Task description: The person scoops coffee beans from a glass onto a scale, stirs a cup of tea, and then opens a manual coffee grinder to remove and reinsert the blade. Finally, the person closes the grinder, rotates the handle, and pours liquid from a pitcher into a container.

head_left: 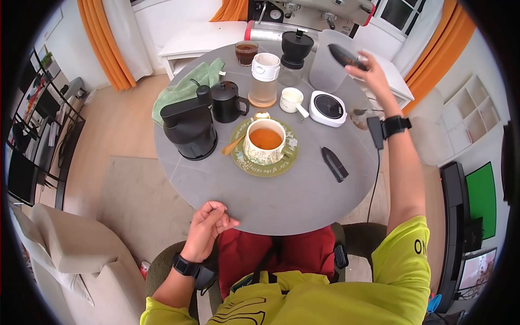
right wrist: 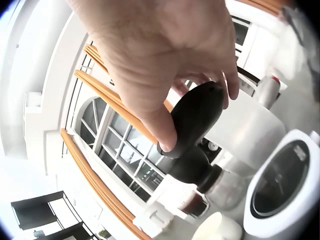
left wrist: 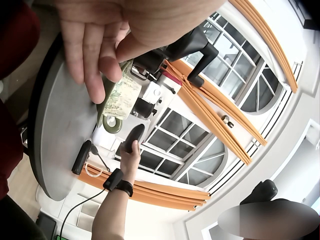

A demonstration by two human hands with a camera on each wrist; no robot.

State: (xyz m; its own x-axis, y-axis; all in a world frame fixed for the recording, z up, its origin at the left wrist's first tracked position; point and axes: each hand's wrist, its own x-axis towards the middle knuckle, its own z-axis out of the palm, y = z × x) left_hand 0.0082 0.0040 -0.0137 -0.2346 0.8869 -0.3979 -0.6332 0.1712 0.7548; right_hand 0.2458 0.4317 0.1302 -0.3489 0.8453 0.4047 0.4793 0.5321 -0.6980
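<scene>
My right hand (head_left: 374,76) is raised over the far right of the round grey table (head_left: 216,187). It grips a smooth black elongated oval object (right wrist: 197,117) between thumb and fingers; its exact kind I cannot tell. Below stand a white round-topped kitchen scale (head_left: 327,109) and a translucent bin (head_left: 325,62). My left hand (head_left: 210,225) stays at the near table edge, fingers loosely curled around nothing. In front of it, a cup of amber liquid (head_left: 265,142) sits on a green plate (head_left: 265,171) with a wooden spoon (head_left: 233,145). A slim black device (head_left: 335,164) lies to the right.
At left stand a black machine (head_left: 189,130), a black lidded pot (head_left: 226,102) and a green towel (head_left: 173,100). Behind are a glass of dark liquid (head_left: 246,53), a white-collared glass vessel (head_left: 264,81), a manual coffee grinder (head_left: 296,51) and a cream handled cup (head_left: 292,99).
</scene>
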